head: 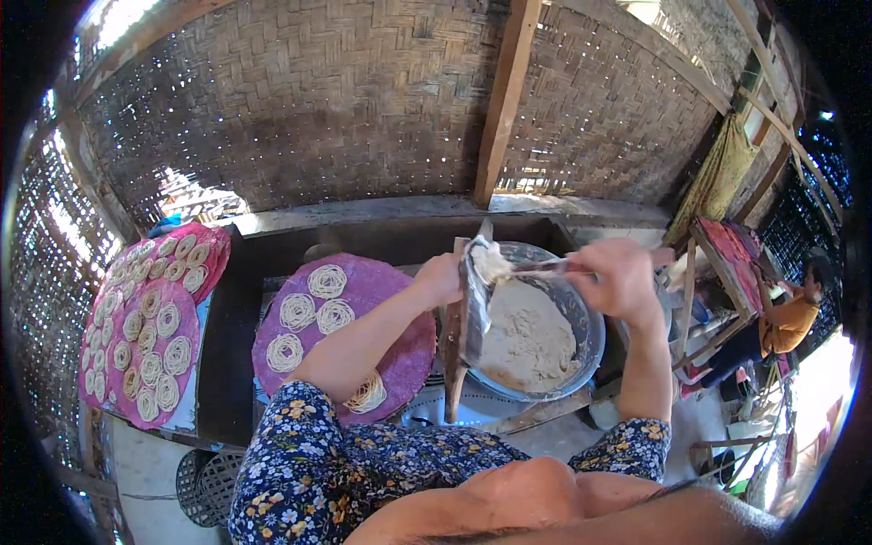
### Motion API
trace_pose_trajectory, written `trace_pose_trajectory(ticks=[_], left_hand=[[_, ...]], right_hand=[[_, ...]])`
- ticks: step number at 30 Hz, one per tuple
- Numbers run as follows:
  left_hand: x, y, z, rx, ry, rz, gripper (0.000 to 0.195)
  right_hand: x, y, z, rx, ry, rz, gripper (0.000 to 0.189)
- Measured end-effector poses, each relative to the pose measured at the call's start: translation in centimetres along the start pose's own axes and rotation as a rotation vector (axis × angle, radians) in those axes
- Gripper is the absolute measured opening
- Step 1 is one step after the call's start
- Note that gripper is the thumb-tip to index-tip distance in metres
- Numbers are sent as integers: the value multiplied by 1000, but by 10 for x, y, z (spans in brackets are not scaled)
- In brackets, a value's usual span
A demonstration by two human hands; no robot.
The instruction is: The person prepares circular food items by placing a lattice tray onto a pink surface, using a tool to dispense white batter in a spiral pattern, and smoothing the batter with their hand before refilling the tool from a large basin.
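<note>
My left hand (439,278) grips the upper part of a wooden press-like tool (470,313), which stands at the near side of a round basin. My right hand (610,278) is closed around the handle of a spatula-like tool (545,267). Pale dough (489,264) clings to that tool's end, against the top of the wooden tool. Below, the basin (594,347) holds a large mass of pale, crumbly dough (528,337). To the left, under my left forearm, lies a round purple mat (398,293) bearing several coiled nests of noodles (325,281).
More purple mats (187,310) with noodle nests lie at the far left. A dark wooden trough wall (231,340) runs beside them. A woven bamboo wall (306,102) and a wooden post (507,102) stand beyond. At the right, another person (787,327) is at a slanted rack (725,266).
</note>
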State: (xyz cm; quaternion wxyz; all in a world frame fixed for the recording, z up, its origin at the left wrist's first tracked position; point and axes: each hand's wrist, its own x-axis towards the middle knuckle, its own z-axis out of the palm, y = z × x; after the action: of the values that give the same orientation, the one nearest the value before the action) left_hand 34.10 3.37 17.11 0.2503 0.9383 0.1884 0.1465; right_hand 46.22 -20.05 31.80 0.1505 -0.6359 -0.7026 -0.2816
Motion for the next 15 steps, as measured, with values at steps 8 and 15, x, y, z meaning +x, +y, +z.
trace_pose_trajectory(ticks=[8, 15], left_hand=[[28, -20, 11, -924, -159, 340, 61], [-1, 5, -16, -276, -56, 88, 38]], right_hand=[[-40, 21, 54, 244, 176, 360, 19], [-44, 21, 31, 481, 9, 418, 18]])
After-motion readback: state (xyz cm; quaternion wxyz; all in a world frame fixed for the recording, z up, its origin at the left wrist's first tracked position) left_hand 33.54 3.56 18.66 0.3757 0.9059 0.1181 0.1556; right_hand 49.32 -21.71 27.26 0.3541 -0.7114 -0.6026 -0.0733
